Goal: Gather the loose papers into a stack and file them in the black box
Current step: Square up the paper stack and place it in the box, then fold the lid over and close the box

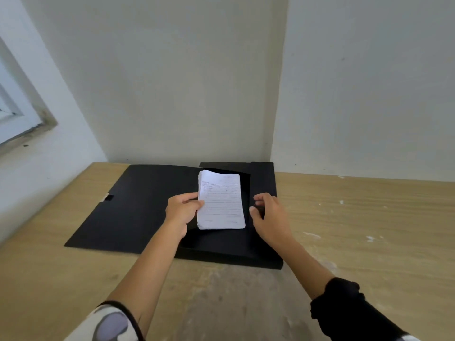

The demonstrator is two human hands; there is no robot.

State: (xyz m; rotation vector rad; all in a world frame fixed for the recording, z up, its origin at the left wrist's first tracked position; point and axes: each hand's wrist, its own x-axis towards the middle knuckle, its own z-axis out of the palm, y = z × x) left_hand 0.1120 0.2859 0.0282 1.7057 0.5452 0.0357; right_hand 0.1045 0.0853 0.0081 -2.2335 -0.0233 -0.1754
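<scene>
Wooden tabletop [369, 217] is occupied by the black box [229, 249], lid [138, 205] laid open to the left. Stack of papers [221, 200] is held over the box's tray, clamped at its left edge by left hand [181, 212] fingers [197, 205]. Right hand [269, 217] is rested on the box's right wall, fingers apart.

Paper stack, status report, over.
Left hand gripping paper stack over the open black box. Right hand open on box's right wall. Nothing blocking.

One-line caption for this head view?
Left hand holds a paper stack in the open black box; right hand rests on its right wall.
</scene>
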